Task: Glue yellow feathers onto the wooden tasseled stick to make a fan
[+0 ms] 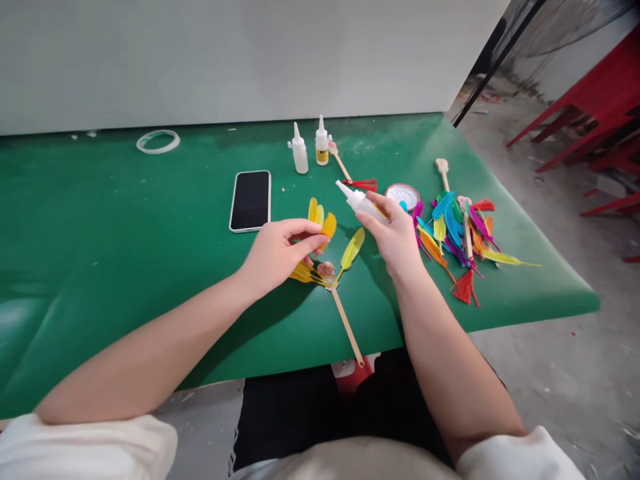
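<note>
My left hand [280, 257] pinches an orange-yellow feather [329, 225] between thumb and fingers. Below it lies a wooden stick [346, 323] with yellow feathers fanned around its pinkish head [326, 269]; one yellow feather [353, 248] points up and to the right. The left hand covers part of this fan. In my right hand [395, 230] is a white glue bottle [369, 203], tilted with its nozzle up and to the left, apart from the feathers. The stick's lower end reaches the table's front edge.
Two glue bottles [300, 152] stand at the back, near a tasselled stick [341, 163]. A phone [251, 201] lies left, a tape roll [158, 141] farther back. On the right are a round lid [403, 195] and a pile of colourful feathers [453, 223] with sticks and tassels.
</note>
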`<move>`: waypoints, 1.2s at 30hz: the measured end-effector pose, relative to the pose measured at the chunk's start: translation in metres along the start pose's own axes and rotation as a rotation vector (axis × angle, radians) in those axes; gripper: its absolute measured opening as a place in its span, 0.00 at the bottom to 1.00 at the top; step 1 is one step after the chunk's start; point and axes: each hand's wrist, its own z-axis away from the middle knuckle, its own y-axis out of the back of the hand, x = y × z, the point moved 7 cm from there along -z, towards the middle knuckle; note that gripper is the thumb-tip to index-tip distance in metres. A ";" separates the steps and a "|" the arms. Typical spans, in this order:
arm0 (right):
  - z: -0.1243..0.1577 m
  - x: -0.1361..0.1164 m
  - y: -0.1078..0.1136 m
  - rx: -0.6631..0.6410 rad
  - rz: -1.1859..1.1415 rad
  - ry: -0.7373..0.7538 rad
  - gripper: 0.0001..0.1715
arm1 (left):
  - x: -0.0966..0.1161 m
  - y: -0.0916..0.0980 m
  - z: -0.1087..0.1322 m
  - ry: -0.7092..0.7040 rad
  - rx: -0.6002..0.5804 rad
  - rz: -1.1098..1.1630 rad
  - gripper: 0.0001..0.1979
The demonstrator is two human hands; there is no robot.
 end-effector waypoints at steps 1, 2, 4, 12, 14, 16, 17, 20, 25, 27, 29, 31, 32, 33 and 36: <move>0.000 0.001 0.001 0.007 -0.011 -0.013 0.26 | -0.004 -0.006 -0.004 0.052 -0.044 0.019 0.09; 0.000 0.002 0.002 0.015 -0.027 -0.032 0.25 | -0.007 -0.013 -0.008 0.091 -0.083 0.038 0.09; -0.001 0.005 0.006 0.035 -0.065 -0.072 0.25 | -0.015 -0.024 -0.014 0.166 -0.144 0.067 0.11; -0.019 0.018 0.008 -0.066 -0.181 -0.201 0.34 | -0.028 -0.041 -0.028 0.239 -0.239 0.031 0.09; -0.026 0.013 0.005 -0.082 -0.111 -0.134 0.32 | -0.028 -0.043 -0.030 0.224 -0.259 0.020 0.08; -0.031 0.010 0.000 -0.111 -0.024 -0.079 0.29 | -0.029 -0.045 -0.031 0.212 -0.275 0.016 0.07; -0.033 0.011 -0.003 -0.124 0.031 -0.058 0.28 | -0.029 -0.046 -0.032 0.206 -0.282 0.014 0.07; -0.037 0.013 -0.006 -0.144 0.277 -0.003 0.27 | -0.031 -0.048 -0.031 0.178 -0.295 0.013 0.07; -0.034 0.018 -0.011 -0.227 0.755 0.054 0.25 | -0.032 -0.051 -0.030 0.181 -0.321 -0.012 0.06; -0.032 0.019 -0.014 -0.276 0.858 0.072 0.24 | -0.031 -0.051 -0.030 0.191 -0.339 -0.031 0.07; -0.030 0.017 -0.016 -0.306 0.917 0.105 0.22 | -0.029 -0.051 -0.032 0.184 -0.346 -0.041 0.08; -0.027 0.008 -0.013 -0.265 0.923 0.171 0.19 | -0.028 -0.049 -0.033 0.174 -0.339 -0.050 0.09; -0.025 0.001 -0.010 -0.215 0.893 0.212 0.18 | -0.027 -0.048 -0.033 0.168 -0.336 -0.059 0.09; -0.022 -0.006 -0.006 -0.163 0.837 0.242 0.16 | -0.027 -0.047 -0.033 0.158 -0.335 -0.072 0.10; -0.009 -0.015 0.000 -0.175 0.563 0.164 0.18 | -0.023 -0.046 -0.032 0.112 -0.332 -0.126 0.12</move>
